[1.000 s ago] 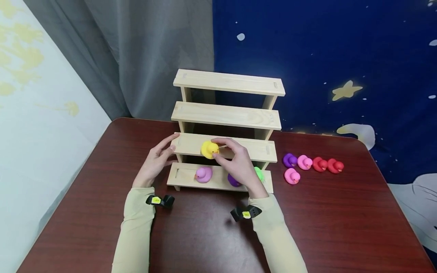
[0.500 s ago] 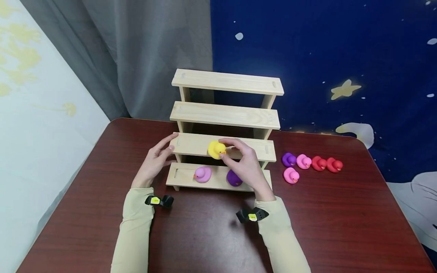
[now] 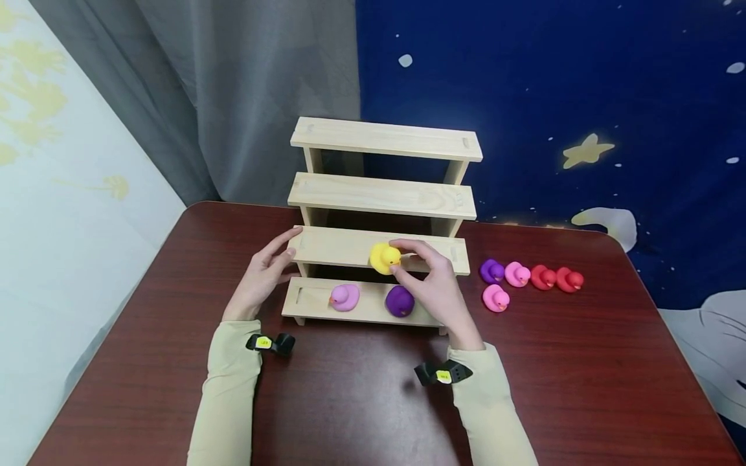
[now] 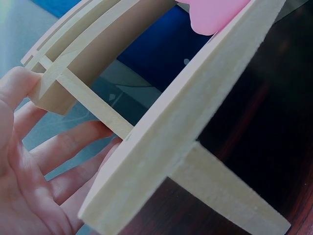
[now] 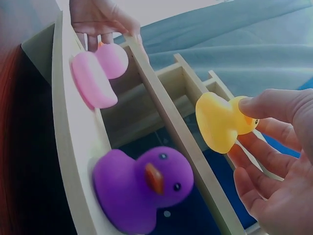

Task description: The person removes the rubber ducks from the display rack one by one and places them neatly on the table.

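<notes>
My right hand (image 3: 434,278) pinches a yellow rubber duck (image 3: 384,258) by its head, between thumb and fingers. The duck overlaps the front edge of the second tier from the bottom of a wooden stepped shelf (image 3: 332,246); whether it touches the board, I cannot tell. My left hand (image 3: 262,275) grips that tier's left end, thumb toward the front and index finger at the back corner. On the lowest tier sit a lilac-pink rubber duck (image 3: 345,297) and a dark purple rubber duck (image 5: 142,188). The right hand hides the lowest tier's right part.
Right of the shelf, on the dark red-brown table (image 3: 583,369), stand a purple duck (image 3: 492,271), two pink ducks (image 3: 496,298) and two red ducks (image 3: 568,279). A grey curtain (image 3: 280,77) and a blue starry cloth (image 3: 524,97) hang behind.
My right hand has moved to the right along the second tier with the yellow duck. A green duck on the lowest tier, seen earlier, is now hidden. My left hand has kept its place.
</notes>
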Motion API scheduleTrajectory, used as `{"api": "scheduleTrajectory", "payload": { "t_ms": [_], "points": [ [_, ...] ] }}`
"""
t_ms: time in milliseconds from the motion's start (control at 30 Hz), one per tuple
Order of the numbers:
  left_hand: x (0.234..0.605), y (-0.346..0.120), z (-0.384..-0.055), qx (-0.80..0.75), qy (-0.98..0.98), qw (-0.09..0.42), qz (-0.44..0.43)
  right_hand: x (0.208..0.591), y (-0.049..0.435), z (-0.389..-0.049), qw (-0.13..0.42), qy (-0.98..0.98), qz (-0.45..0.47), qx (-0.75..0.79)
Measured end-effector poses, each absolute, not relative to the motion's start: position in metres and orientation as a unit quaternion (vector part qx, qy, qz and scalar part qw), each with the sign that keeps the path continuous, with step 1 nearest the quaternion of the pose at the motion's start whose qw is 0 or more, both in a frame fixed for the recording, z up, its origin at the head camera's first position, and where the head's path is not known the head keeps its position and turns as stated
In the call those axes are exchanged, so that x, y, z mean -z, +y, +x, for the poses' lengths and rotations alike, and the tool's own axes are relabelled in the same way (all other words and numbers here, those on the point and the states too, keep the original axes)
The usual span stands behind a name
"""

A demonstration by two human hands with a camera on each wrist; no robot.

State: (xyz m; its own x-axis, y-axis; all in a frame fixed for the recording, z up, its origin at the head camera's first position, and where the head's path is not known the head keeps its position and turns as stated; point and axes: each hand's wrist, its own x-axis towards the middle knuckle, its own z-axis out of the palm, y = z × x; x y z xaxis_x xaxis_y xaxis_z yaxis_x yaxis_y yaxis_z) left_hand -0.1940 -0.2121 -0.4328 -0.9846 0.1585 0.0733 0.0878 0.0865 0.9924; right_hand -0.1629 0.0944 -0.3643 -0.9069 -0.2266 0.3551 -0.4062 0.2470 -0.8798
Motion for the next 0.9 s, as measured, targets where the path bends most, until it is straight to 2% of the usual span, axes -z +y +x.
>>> {"api": "scheduleTrajectory", "payload": {
  "t_ms": [200,567,900],
  "points": [
    [0.433,-0.212,-0.195,-0.669,0.739,0.028,0.079,0.382,0.110,-0.169,0.079,-0.783,0.185,-0.588],
    [0.433,-0.213,-0.194,-0.666,0.741,0.030,0.078,0.387,0.132,-0.163,0.085,-0.790,0.159,-0.586],
    [0.433,-0.213,-0.194,-0.666,0.741,0.030,0.080,0.356,0.136,-0.142,0.112,-0.799,0.142,-0.574]
  ]
}}
